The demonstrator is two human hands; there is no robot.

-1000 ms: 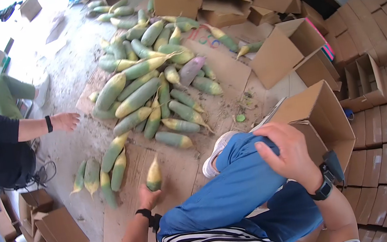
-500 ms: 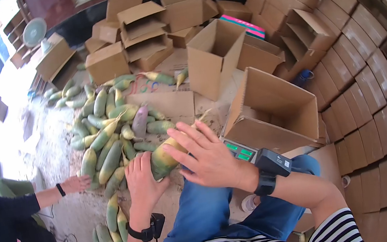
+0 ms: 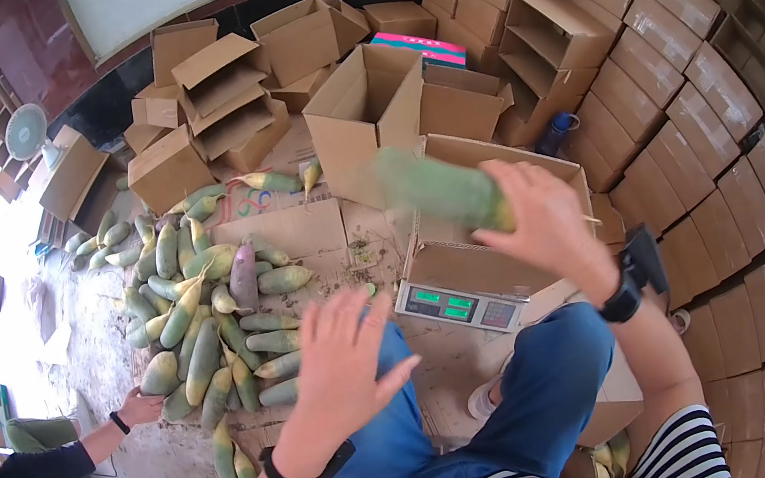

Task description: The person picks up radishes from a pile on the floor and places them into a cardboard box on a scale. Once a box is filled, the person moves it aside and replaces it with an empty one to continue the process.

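My right hand (image 3: 544, 218) is wrapped round the yellowish end of a large green radish (image 3: 445, 191), blurred by motion, above an open cardboard box (image 3: 466, 261). That box sits on a digital scale (image 3: 458, 307) with lit green digits. My left hand (image 3: 341, 356) is in the air over my left knee, fingers spread, holding nothing. Beyond it on the floor lies a heap of green radishes (image 3: 196, 358), with one purple radish (image 3: 243, 276) on top.
Stacked cardboard boxes (image 3: 683, 111) line the right side. Open boxes (image 3: 228, 83) stand at the back, near a fan (image 3: 28, 133). At left, another person's hand (image 3: 139, 408) touches the heap. A blue bottle (image 3: 554, 134) stands beside the boxes.
The radish went from between both my hands to my right hand alone, moving right over the box. My left hand has let go of it. The view has shifted too.
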